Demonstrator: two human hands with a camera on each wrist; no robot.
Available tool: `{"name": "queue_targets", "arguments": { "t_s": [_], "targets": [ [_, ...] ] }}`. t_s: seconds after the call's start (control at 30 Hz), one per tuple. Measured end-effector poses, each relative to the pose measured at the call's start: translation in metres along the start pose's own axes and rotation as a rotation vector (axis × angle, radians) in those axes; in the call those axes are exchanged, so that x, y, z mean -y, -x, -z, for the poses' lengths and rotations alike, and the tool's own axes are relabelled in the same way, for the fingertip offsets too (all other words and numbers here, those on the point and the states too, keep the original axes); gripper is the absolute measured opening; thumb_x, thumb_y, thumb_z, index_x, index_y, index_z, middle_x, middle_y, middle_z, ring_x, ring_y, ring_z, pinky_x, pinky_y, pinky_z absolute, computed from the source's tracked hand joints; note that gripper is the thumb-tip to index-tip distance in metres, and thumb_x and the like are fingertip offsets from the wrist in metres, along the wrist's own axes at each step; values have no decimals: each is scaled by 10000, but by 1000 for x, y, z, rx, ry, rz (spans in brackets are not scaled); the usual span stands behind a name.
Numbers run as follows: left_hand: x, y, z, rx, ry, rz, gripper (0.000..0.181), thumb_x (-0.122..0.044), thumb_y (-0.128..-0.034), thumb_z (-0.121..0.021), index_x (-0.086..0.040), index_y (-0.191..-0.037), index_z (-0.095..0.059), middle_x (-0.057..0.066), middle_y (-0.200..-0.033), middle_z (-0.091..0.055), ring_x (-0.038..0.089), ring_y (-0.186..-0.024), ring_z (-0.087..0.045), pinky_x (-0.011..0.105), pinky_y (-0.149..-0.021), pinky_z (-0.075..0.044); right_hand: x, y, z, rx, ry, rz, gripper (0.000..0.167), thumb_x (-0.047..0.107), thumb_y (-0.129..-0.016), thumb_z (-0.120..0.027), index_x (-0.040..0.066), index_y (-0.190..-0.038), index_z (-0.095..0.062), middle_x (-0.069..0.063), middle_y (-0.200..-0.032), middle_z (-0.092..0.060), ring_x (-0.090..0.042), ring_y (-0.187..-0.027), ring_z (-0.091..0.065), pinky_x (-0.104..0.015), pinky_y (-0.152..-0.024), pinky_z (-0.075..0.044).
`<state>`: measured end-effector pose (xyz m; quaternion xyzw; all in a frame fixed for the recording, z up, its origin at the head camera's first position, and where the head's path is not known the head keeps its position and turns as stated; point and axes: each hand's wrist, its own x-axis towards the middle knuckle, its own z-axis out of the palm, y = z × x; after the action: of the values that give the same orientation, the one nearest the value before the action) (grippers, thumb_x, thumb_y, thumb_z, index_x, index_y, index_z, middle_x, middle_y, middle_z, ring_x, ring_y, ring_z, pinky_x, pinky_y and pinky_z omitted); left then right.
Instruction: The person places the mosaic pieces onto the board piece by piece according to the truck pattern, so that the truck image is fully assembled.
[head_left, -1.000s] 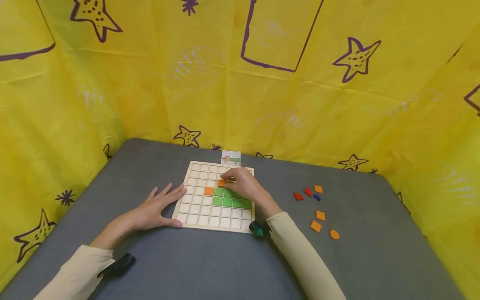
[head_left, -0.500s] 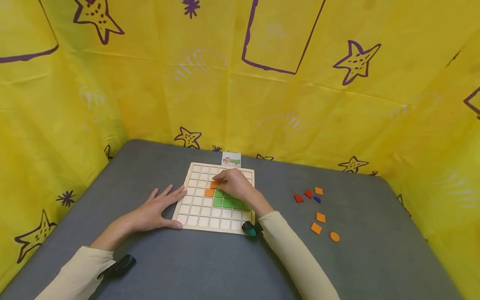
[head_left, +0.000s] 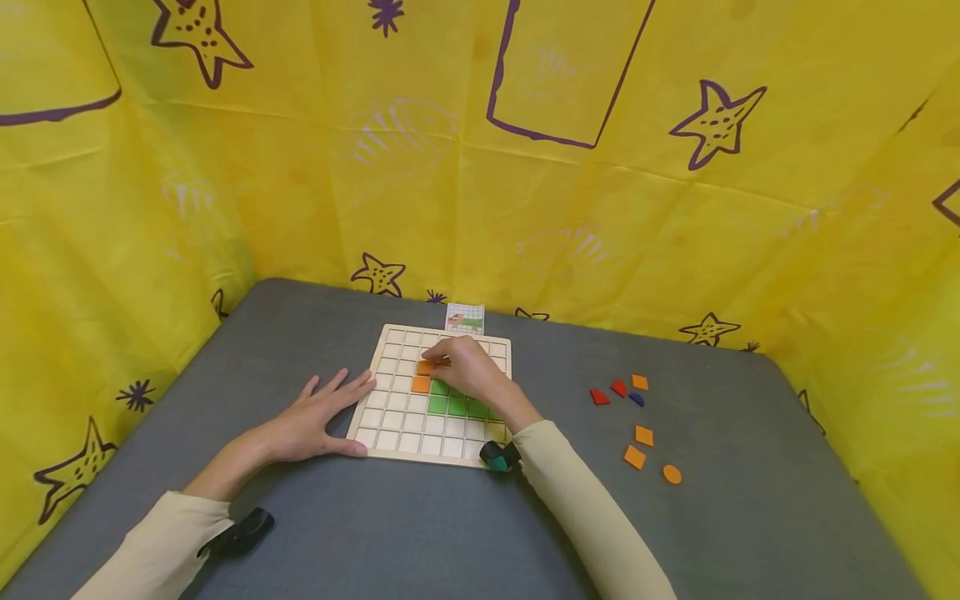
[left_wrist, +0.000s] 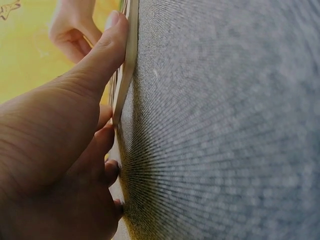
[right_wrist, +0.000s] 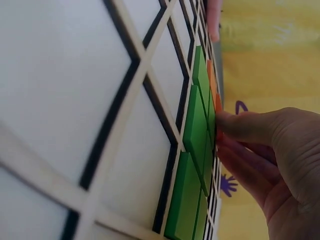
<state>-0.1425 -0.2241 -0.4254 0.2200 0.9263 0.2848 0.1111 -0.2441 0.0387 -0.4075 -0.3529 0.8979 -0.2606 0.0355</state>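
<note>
Grey table (head_left: 375,525); I count three loose orange squares (head_left: 643,435), two red pieces (head_left: 599,397); left hand (head_left: 309,423) lies spread; right hand (head_left: 467,365) pinches one orange tile (head_left: 425,367).

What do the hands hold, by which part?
The right hand pinches an orange tile by its edge, exact contact hidden; the left hand only touches the board.

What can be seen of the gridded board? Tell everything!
The gridded board is pale, seemingly wooden, roughly square with rounded corners; raised bars divide it into square cells. It lies flat on the grey table. Green tiles and an orange tile sit in its cells. The left hand rests on its left edge; the right hand, holding a second orange tile, hides some cells.
</note>
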Motion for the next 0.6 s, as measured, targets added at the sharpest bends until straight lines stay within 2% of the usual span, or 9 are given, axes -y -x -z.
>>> {"name": "queue_targets", "arguments": {
  "t_s": [0.6],
  "targets": [
    [-1,1,1,1,2,-1,1050,-597,-746,-749,-106,-1551,-287,141,-1617,-196,495,-1454,-61,703,-1081,63,-2,2,0,-24,4,11,235,74,-926,-674,50,-1153,-729,-54,-1112,-726,-153,-1027,-675,-238,-873,-521]
  ]
}}
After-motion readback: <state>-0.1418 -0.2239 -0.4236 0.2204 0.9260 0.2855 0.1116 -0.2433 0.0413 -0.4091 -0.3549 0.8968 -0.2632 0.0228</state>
